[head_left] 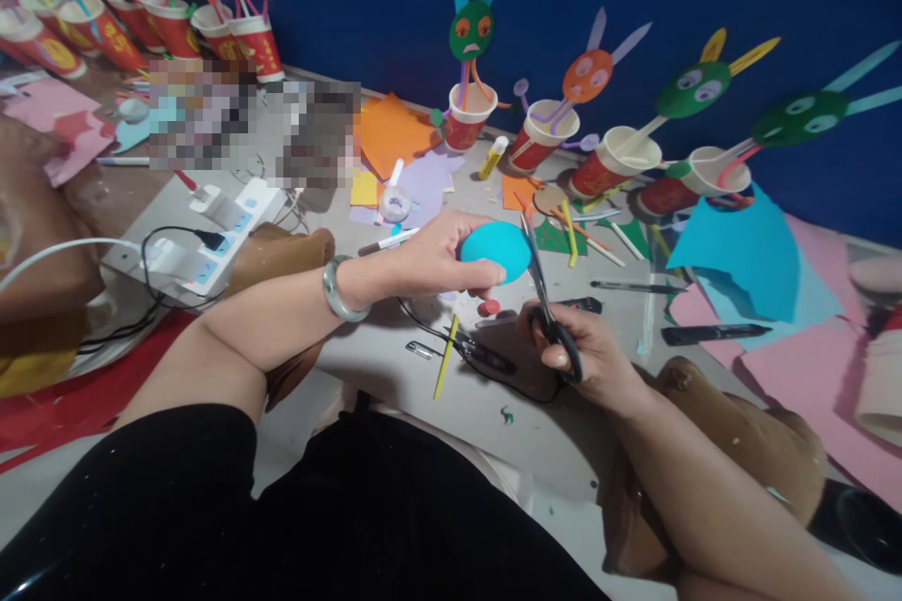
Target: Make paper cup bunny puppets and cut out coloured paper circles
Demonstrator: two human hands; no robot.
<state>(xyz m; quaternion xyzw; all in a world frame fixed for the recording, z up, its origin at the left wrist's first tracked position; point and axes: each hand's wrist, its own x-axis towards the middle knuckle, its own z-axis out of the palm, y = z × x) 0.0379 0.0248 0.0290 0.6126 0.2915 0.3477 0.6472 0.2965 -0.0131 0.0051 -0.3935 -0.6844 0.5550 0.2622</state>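
A bright blue paper oval (pixel 502 247) is pinched in my left hand (pixel 451 255), the thumb lying over its front. My right hand (pixel 588 347) grips a pair of scissors (pixel 539 277) by the black handles, with the blades pointing up along the oval's right edge. Whether the blades touch the paper I cannot tell. Below my hands on the table lie a yellow straw (pixel 446 359), a small red cap (pixel 489 308) and a black tool with a cord (pixel 486 355).
Red paper cups (pixel 469 117) topped with paper animal heads line the blue wall. At left sits a power strip (pixel 232 216) with plugged cables. Blue paper (pixel 747 254) and pink paper (pixel 796 366) lie at right, near a black marker (pixel 715 334). A person's arm (pixel 42 235) shows at far left.
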